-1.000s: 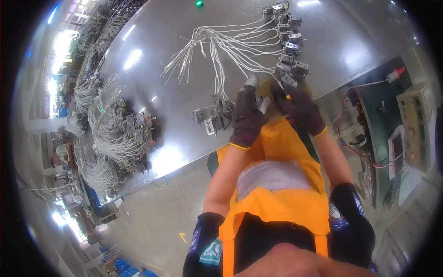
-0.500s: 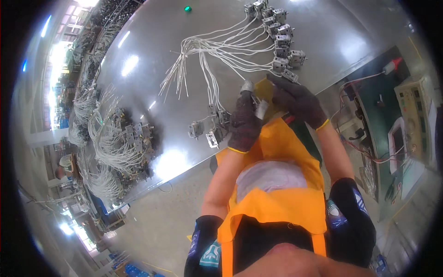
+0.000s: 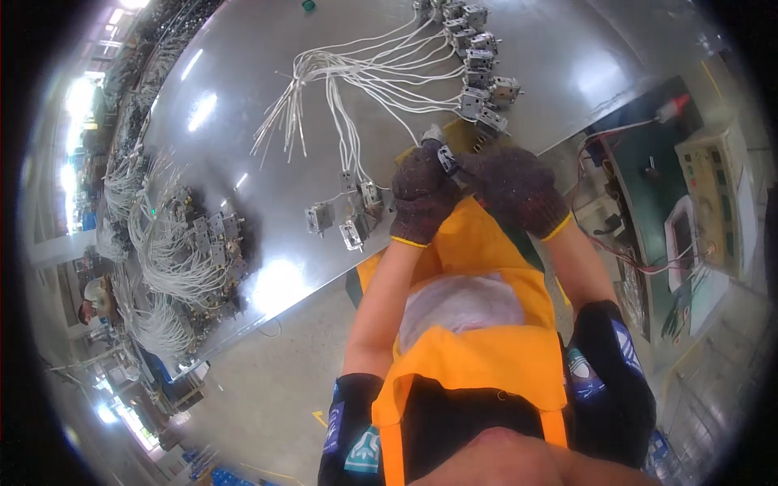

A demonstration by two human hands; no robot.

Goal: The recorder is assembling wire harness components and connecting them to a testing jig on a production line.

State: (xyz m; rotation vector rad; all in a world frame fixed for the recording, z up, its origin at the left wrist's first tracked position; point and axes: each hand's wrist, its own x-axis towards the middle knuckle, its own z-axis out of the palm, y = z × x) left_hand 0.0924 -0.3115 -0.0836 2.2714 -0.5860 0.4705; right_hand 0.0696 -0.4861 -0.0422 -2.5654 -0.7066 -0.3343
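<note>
My left hand (image 3: 425, 194) and my right hand (image 3: 515, 186), both in dark knitted gloves with yellow cuffs, meet at the near edge of the metal table. Their fingers are curled in; what they grip is mostly hidden. A small grey metallic-looking piece (image 3: 446, 159) shows between them. Just beyond the fingers lies a yellowish plate (image 3: 460, 134), partly covered. One white cable from a tied bundle (image 3: 304, 69) runs up to my left fingertips. Other cables of it end in small metal box-shaped mechanisms (image 3: 478, 79) beyond my right hand and in several more (image 3: 320, 217) left of my left hand.
Heaps of white cables (image 3: 174, 263) with metal mechanisms cover the table's left end. A small green round thing (image 3: 308, 5) lies at the far side. To the right stand a beige control box (image 3: 713, 198) and a dark green surface (image 3: 640, 162) with red wires. Another person is far left.
My hands have come closer together, the right one turning over and closing in beside the left. The yellowish plate is more covered. The whole view has shifted slightly.
</note>
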